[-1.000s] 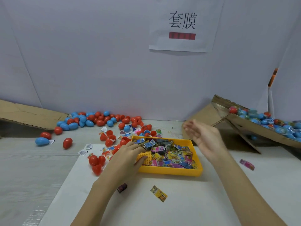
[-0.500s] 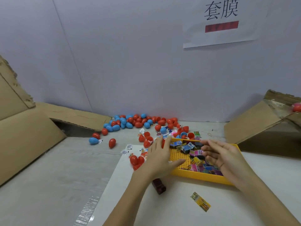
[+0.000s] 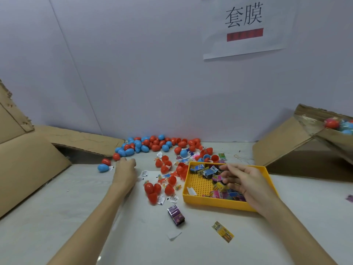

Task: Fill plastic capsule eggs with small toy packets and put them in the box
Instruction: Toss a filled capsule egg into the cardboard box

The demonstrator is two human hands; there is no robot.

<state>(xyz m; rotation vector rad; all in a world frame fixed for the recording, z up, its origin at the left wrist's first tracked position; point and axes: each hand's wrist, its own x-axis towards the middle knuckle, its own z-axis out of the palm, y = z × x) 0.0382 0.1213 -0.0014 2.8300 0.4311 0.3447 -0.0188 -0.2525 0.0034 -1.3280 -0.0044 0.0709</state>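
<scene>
The right hand point(image 3: 246, 185) hovers over the yellow tray point(image 3: 198, 202) of toy packets point(image 3: 211, 172), fingers loosely curled, holding nothing. Left of the tray, the left hand point(image 3: 124, 172) reaches to the capsule eggs point(image 3: 152, 144); I cannot tell its fingers. The cardboard box point(image 3: 286, 144) stands right of the tray.

Wall sign: a white paper sheet point(image 3: 246, 27) taped to the pale wall, printed with two black Chinese characters above a red bar.
Left side: flattened brown cardboard panels point(image 3: 28, 159) leaning at the desk's edge, their rims torn.
Desk: a white surface point(image 3: 57, 217) meeting the wall at the back.
Far right edge: a rubber band point(image 3: 237, 156) lying on the desk near the wall.
Front centre: a small white paper scrap point(image 3: 174, 235) on the desk.
</scene>
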